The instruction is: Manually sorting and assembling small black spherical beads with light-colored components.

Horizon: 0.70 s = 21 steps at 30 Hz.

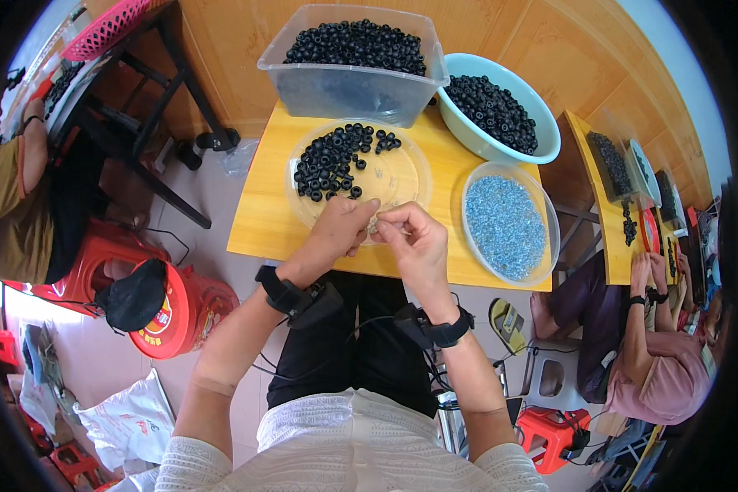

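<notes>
My left hand and my right hand meet at the near edge of a round clear plastic lid on the yellow table. Both are closed in a pinch, fingertips almost touching. Something small and pale may be between them, too small to name. On the lid lies a loose pile of small black round parts with a hole, just beyond my left hand. To the right of my right hand stands a round clear tray full of tiny bluish, clear pieces.
At the table's back stand a clear bin and a light-blue basin, both holding black parts. A red bucket is on the floor to the left. People sit at other tables left and right. A slipper lies below.
</notes>
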Available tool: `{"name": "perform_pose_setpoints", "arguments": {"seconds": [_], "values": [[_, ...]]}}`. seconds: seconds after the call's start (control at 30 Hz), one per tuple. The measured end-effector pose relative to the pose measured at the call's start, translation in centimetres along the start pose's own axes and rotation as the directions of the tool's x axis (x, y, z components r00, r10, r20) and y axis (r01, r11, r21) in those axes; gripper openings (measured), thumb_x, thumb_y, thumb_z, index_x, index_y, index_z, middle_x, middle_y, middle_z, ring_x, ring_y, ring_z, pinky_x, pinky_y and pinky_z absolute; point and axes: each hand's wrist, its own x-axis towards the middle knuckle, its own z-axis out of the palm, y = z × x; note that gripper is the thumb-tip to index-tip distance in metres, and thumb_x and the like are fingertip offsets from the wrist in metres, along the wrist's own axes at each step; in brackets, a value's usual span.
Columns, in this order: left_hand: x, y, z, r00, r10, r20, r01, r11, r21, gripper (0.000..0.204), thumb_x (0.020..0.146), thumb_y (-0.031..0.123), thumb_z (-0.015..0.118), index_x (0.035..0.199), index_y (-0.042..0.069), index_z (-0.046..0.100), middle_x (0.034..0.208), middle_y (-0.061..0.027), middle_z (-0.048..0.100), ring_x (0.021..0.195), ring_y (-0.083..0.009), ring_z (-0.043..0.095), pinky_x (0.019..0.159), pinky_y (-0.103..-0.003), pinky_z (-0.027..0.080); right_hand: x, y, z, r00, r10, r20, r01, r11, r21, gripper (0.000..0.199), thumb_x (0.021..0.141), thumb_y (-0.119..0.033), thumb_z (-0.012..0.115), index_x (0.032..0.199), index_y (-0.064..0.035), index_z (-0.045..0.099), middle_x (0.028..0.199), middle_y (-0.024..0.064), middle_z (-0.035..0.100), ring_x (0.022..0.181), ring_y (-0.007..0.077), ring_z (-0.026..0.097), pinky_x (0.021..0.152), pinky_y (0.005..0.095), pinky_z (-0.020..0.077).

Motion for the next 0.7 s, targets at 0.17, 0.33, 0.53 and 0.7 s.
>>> {"name": "perform_pose_setpoints", "arguments": {"seconds": [0.17, 0.33, 0.53, 0.7], "values": [[-0.1, 0.1, -1.8, 0.897, -0.215, 0.386, 0.334, 0.901, -0.275, 0.039, 0.088, 0.033, 0.050, 0.059, 0.007, 0.049, 0.046, 0.0027, 0.037, 0.039, -0.0070, 0.036, 0.038, -0.023, 0.029, -0.2, -1.1, 0.1, 0.853, -0.481, 0.202, 0.518, 0.735, -0.437, 0.012, 0.075, 0.008, 0.058, 0.086, 0.0045, 0.056, 0.075, 0.0132, 0.054, 0.063, 0.0245, 0.059, 0.059, 0.0274, 0.0467], [-0.8, 0.4, -1.0, 0.981, -0.110, 0.162, 0.135, 0.979, -0.153, 0.037, 0.090, 0.035, 0.047, 0.068, 0.005, 0.052, 0.053, -0.0016, 0.048, 0.044, -0.0087, 0.047, 0.042, -0.021, 0.036, -0.3, 0.5, -0.1, 0.998, 0.055, -0.007, -0.054, 0.995, 0.082, 0.005, 0.081, 0.003, 0.058, 0.086, 0.0039, 0.058, 0.076, 0.0074, 0.061, 0.066, 0.0140, 0.061, 0.059, 0.0235, 0.0498], [-0.6, 0.2, -0.8, 0.994, 0.027, 0.105, -0.001, 0.972, -0.234, 0.023, 0.089, 0.024, 0.053, 0.093, 0.001, 0.054, 0.076, -0.0034, 0.058, 0.059, -0.0083, 0.056, 0.056, -0.021, 0.048, 0.6, 0.3, -1.0, 0.942, 0.335, 0.025, -0.319, 0.869, 0.378, 0.008, 0.083, -0.002, 0.059, 0.090, 0.0013, 0.059, 0.079, 0.0078, 0.064, 0.067, 0.0104, 0.061, 0.063, 0.0235, 0.0535], [-0.4, -0.5, -0.6, 0.977, 0.156, 0.142, -0.117, 0.960, -0.254, 0.015, 0.086, 0.014, 0.058, 0.094, 0.001, 0.055, 0.078, -0.0022, 0.059, 0.064, -0.0076, 0.057, 0.059, -0.021, 0.049, 0.7, 0.5, -1.2, 0.910, 0.411, 0.050, -0.373, 0.762, 0.529, 0.009, 0.083, -0.003, 0.060, 0.091, 0.0016, 0.059, 0.080, 0.0083, 0.064, 0.065, 0.0105, 0.061, 0.063, 0.0251, 0.0544]]}}
